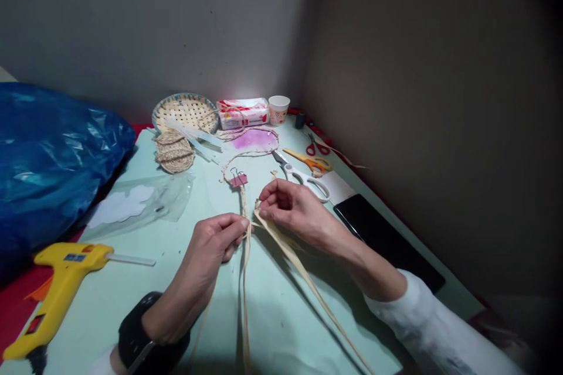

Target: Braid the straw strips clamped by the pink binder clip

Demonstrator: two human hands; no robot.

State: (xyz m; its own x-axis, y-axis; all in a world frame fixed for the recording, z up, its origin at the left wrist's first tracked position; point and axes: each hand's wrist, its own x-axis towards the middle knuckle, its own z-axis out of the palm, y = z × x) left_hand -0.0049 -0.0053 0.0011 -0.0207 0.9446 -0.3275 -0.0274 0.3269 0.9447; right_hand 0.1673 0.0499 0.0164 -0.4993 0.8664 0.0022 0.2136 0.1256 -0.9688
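At the table's (105, 310) middle, the left hand (222, 237) pinches the near end of the braid (243, 198), its curled fingers partly hidden; a clip (238, 180) grips the braid farther off. The right hand (299, 211) pinches a pale strand (288, 250) that runs out of view. Red print on the far packet (243, 114) and the left glue gun's (65, 281) label are unreadable.

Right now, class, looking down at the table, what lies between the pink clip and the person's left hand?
A short braided length of pale strands runs from the pink clip to the left hand, seen in the head view.
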